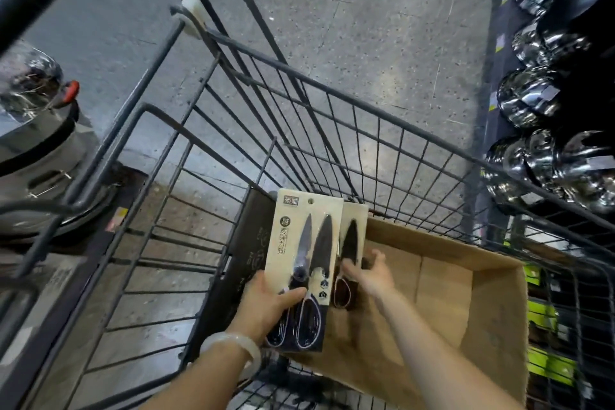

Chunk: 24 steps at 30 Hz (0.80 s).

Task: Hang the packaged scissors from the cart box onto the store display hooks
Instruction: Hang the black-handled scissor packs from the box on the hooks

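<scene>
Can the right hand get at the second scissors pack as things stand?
Probably yes: the right hand is already at the second scissors pack above the cardboard box, fingers curled on its edge. The front pack, held by the left hand, overlaps only its left side.

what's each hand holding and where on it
Left hand grips the front scissors pack at its lower left edge; right hand grips the second pack behind it, mid-height.
</scene>
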Tool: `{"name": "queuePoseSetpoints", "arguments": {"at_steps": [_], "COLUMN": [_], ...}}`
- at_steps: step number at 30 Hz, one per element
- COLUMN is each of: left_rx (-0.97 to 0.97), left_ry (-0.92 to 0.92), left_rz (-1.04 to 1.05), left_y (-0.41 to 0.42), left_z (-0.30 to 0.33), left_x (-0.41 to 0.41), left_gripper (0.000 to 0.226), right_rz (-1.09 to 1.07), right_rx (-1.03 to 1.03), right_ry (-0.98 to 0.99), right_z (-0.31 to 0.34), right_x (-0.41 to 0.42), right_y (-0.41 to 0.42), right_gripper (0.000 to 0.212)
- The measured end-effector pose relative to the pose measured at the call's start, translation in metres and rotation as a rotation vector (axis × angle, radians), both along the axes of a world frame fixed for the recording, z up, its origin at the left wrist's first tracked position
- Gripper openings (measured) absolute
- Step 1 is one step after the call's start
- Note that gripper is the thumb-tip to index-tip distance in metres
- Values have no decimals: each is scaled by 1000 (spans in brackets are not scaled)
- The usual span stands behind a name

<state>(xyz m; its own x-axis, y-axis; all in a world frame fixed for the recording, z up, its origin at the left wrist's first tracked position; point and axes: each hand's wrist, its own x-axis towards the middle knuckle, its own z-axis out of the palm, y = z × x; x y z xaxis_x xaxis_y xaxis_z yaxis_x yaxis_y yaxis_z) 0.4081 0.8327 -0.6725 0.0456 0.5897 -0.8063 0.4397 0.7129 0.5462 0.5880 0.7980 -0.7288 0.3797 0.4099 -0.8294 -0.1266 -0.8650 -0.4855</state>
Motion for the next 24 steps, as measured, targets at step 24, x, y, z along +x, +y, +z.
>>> {"name": "queuePoseSetpoints", "arguments": {"at_steps": [24], "left_rx": [277], "left_ry": [-293], "left_rz": [-547], "left_y": [-62], "left_z": [139], "left_x": [14], "left_gripper": [62], "right_rz": [-679], "right_rx": [570], "right_ry": [-208], "right_z": [196], "right_x": [-29], "right_y": [-192], "right_gripper": [28]}}
